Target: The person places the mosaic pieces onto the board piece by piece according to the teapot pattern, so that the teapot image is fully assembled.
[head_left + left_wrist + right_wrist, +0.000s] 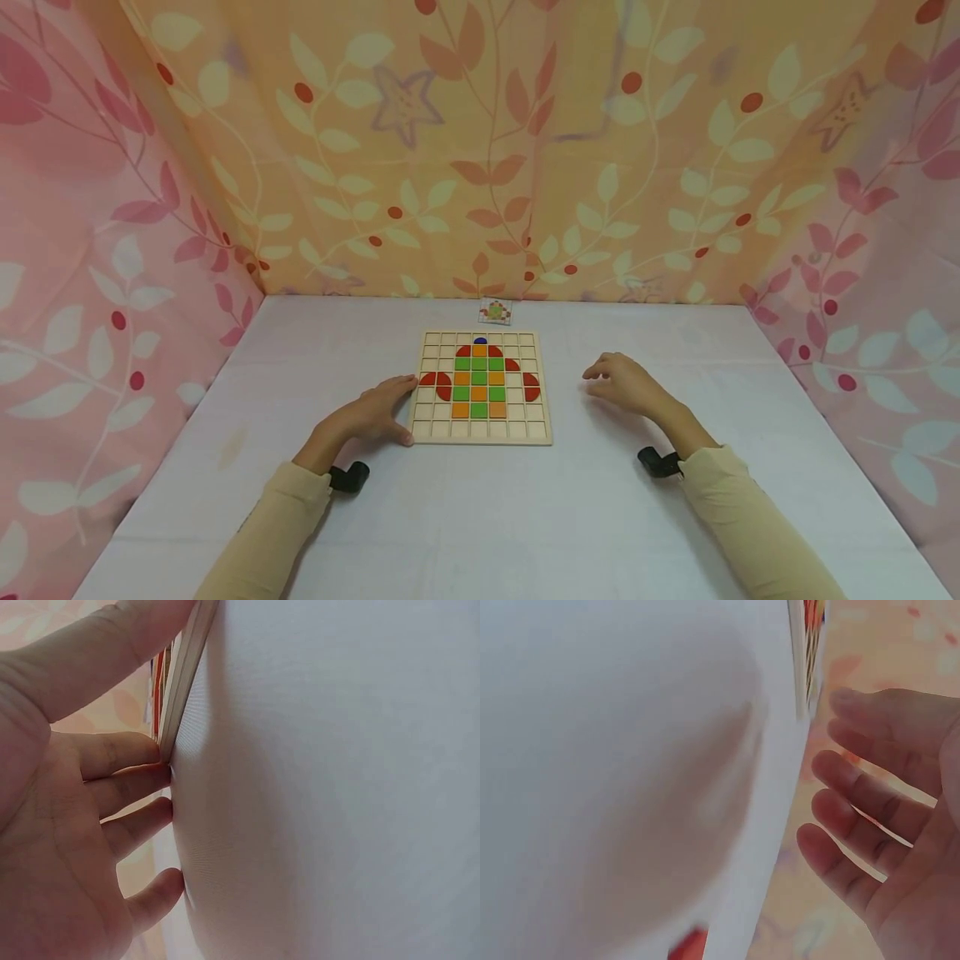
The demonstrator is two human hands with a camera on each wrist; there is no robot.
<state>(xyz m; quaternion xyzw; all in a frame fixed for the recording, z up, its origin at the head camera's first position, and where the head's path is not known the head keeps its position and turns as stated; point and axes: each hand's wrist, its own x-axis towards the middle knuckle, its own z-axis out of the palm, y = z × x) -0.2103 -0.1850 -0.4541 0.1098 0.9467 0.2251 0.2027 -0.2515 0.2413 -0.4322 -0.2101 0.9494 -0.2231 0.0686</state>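
Observation:
A square wooden grid board point(440, 428) lies flat on the white cloth. Set in its cells are green and orange square tiles, red rounded tiles point(532, 387) along the sides and a blue half-round tile point(480, 341) on top. My left hand point(375, 410) rests at the board's left edge, thumb at the near corner and fingertips farther up; in the left wrist view the fingers are fairly straight beside the board's side point(180, 690). To the right of the board, my right hand point(624, 385) hovers with loosely bent fingers point(847, 825) and nothing in them.
A small picture card point(495, 312) with a similar coloured pattern lies behind the board. Floral curtains point(480, 167) hang behind and on both sides of the white-covered table point(480, 517). A blurred red patch point(688, 945) shows low in the right wrist view.

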